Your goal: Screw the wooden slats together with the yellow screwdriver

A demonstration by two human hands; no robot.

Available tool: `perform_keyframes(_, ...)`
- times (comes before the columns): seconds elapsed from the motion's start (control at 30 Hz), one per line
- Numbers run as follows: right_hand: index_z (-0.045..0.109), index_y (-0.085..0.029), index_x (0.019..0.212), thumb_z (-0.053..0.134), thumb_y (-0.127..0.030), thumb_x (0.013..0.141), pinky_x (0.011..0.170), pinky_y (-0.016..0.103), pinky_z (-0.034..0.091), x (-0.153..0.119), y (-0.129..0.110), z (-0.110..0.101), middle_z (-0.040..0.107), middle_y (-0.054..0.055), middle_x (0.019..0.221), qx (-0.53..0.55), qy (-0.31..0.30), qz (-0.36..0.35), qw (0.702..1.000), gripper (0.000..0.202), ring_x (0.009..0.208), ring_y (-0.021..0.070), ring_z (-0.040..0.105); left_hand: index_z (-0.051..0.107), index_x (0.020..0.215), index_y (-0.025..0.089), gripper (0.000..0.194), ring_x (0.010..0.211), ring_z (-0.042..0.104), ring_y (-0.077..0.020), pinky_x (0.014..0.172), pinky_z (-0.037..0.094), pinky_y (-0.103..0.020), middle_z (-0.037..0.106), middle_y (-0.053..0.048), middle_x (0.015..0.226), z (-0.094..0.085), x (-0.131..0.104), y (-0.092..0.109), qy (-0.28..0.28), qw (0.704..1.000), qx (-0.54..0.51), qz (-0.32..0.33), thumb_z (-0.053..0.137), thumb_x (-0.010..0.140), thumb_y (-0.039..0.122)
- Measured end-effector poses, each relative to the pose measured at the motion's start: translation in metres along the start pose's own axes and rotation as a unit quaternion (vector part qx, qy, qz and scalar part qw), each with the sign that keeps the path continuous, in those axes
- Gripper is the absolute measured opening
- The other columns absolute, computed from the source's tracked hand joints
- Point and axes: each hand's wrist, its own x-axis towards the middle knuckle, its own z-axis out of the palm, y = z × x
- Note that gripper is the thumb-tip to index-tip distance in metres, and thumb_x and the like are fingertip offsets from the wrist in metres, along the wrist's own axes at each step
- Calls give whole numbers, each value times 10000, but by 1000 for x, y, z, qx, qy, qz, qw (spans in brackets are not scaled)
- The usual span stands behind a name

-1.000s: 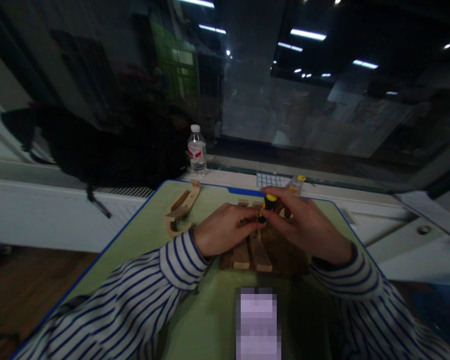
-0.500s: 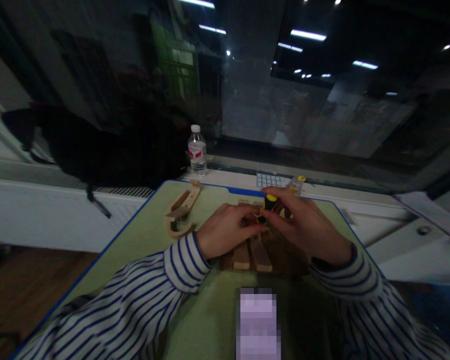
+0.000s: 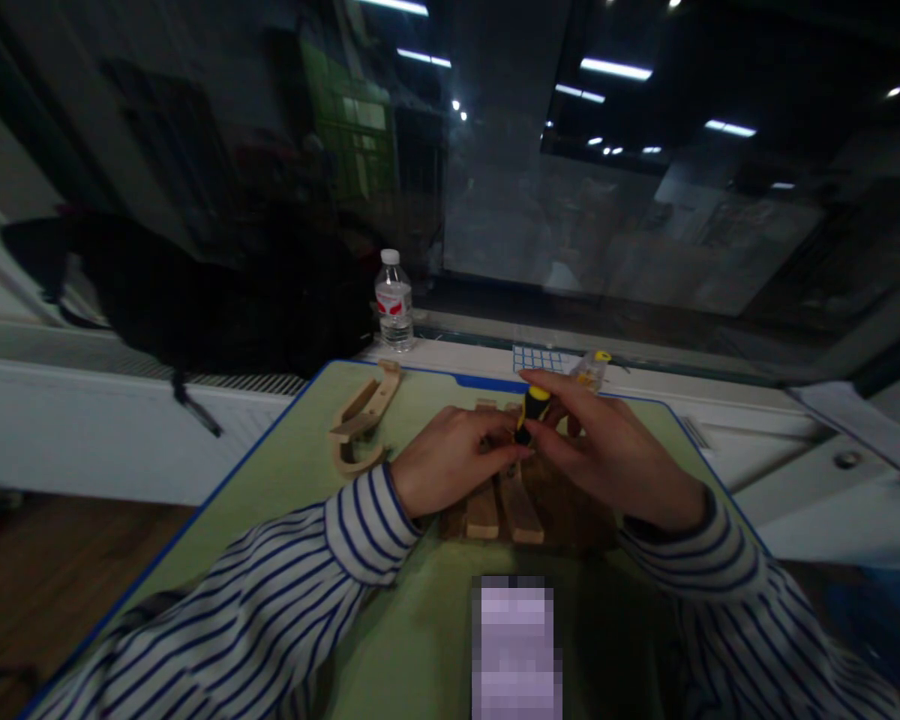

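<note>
A stubby yellow-and-black screwdriver (image 3: 534, 408) stands upright, leaning a little, over two wooden strips. My right hand (image 3: 607, 445) is closed round its handle, thumb and forefinger on either side. My left hand (image 3: 450, 458) pinches at the screwdriver's lower end; the tip is hidden behind those fingers. Below my fingers lie the left wooden strip (image 3: 483, 515) and the right wooden strip (image 3: 523, 512), side by side on a dark brown board (image 3: 570, 515). Curved wooden pieces (image 3: 371, 415) lie to the left of my left hand.
A phone (image 3: 516, 650) with a blurred screen lies on the green table (image 3: 285, 500) near me. On the sill behind stand a water bottle (image 3: 395, 305) and a clear container with a yellow part (image 3: 591, 370). A black bag (image 3: 217, 300) rests at the left, papers (image 3: 870, 420) at the right.
The screwdriver's handle has tilted and shifted slightly left, with the right fingers turned a little round it. My left hand has barely moved.
</note>
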Motion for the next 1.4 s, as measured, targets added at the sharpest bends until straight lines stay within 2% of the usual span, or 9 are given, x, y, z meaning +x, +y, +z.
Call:
perform_keyframes(0.4, 427, -211, 1286, 534, -229, 876, 683, 274, 506, 0, 1, 0, 652, 44, 987, -16, 0, 0, 1000, 425, 802, 159, 626, 660, 957, 186, 230, 782, 611, -150, 687, 415, -225, 679, -18, 837, -2, 1, 0, -37, 999, 14, 19, 489, 894, 327)
perform_keyframes(0.77, 444, -199, 1261, 534, -246, 883, 688, 274, 504, 1, 1, 1, 652, 50, 983, -26, 6, -4, 1000, 391, 793, 159, 625, 657, 955, 194, 221, 786, 622, -148, 696, 424, -227, 688, -13, 856, -3, 1, 0, -46, 999, 9, 23, 472, 901, 303)
perform_keyframes(0.9, 436, -204, 1263, 526, -243, 888, 653, 266, 504, 1, 1, 1, 648, 49, 1003, -25, 10, -7, 1000, 387, 784, 156, 624, 647, 1021, 221, 230, 770, 629, -140, 681, 426, -225, 694, 8, 856, -3, 0, 3, -27, 1000, -2, 7, 532, 866, 346)
perform_keyframes(1.07, 443, -213, 1248, 513, -276, 897, 653, 285, 511, 2, 0, 1, 642, 55, 1026, -26, 18, -6, 999, 364, 797, 165, 628, 658, 977, 210, 280, 773, 638, -154, 700, 445, -244, 699, -5, 855, 1, 0, 4, 5, 1000, -14, -19, 563, 834, 431)
perform_keyframes(1.27, 414, -229, 1283, 535, -300, 881, 628, 291, 514, 0, 0, 1, 648, 51, 975, -11, 15, 3, 1000, 425, 730, 157, 636, 666, 954, 201, 240, 765, 646, -155, 685, 451, -246, 708, -15, 851, 3, 0, 3, 18, 1000, -12, -21, 563, 842, 387)
perform_keyframes(1.4, 371, -223, 1328, 544, -278, 870, 620, 278, 506, 0, 0, 1, 639, 64, 1024, -7, 20, 0, 1000, 493, 747, 150, 636, 665, 938, 195, 226, 764, 647, -149, 666, 443, -232, 709, -19, 859, 2, -1, 3, 15, 1000, -13, -19, 553, 851, 372)
